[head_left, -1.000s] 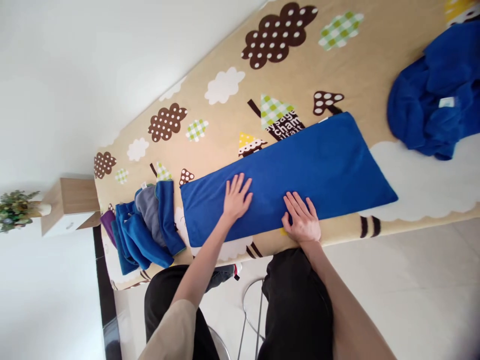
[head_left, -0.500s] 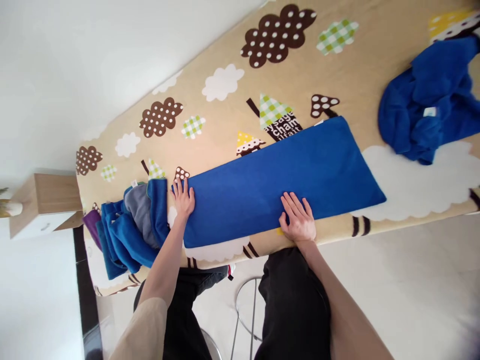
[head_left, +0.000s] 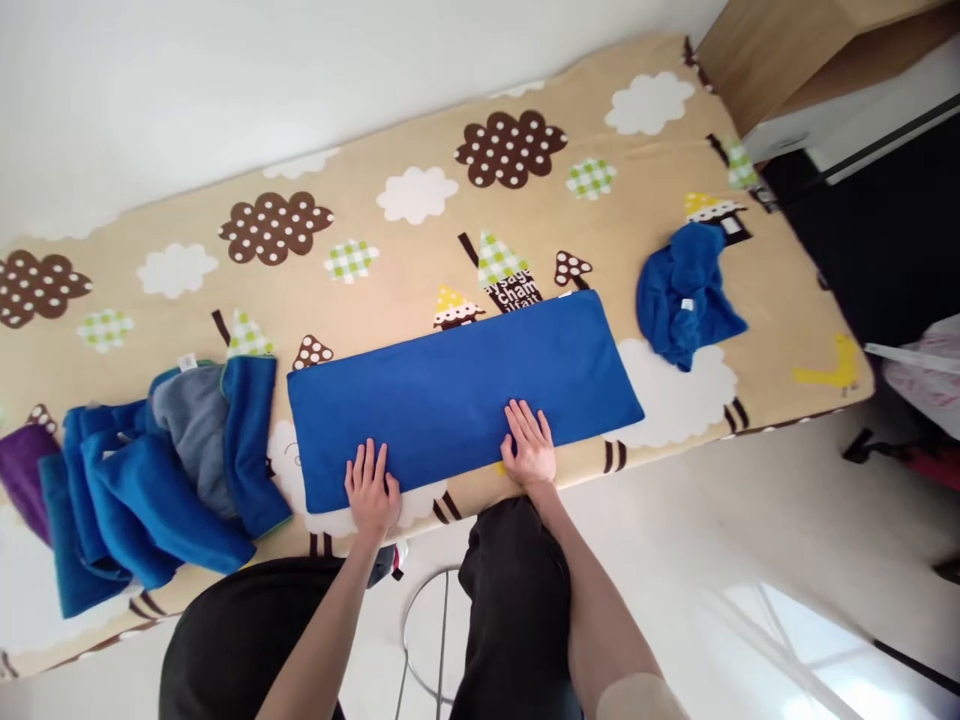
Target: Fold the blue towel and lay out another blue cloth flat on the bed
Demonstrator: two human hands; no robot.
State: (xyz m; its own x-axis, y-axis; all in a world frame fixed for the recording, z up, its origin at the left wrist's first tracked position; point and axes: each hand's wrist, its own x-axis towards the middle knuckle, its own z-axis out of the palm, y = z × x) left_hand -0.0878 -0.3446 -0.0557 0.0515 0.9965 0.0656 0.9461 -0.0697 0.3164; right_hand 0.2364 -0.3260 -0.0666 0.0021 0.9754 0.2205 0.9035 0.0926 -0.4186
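A blue fleece cloth (head_left: 450,390) lies flat, a long rectangle, on the cover in front of me. My left hand (head_left: 371,490) rests open on its near edge, left of the middle, fingers stretched forward. Farther right along the same edge, my right hand (head_left: 530,445) also lies open with its fingers on the fabric. To the left is a loose row of blue cloths (head_left: 142,490), with a grey cloth (head_left: 196,430) and a purple cloth (head_left: 26,475) among them. A crumpled blue cloth (head_left: 686,290) with a white tag sits to the right.
The beige patterned cover (head_left: 360,330) spreads over a long surface against a white wall (head_left: 262,80). Wooden furniture (head_left: 795,60) stands at the far right end. Below the near edge are a round metal stool frame (head_left: 409,640) and my legs in black trousers (head_left: 517,600).
My left hand has moved from the cloth's far left corner to its near edge. The view has turned right, bringing in the cover's right end. My right hand stays on the near edge.
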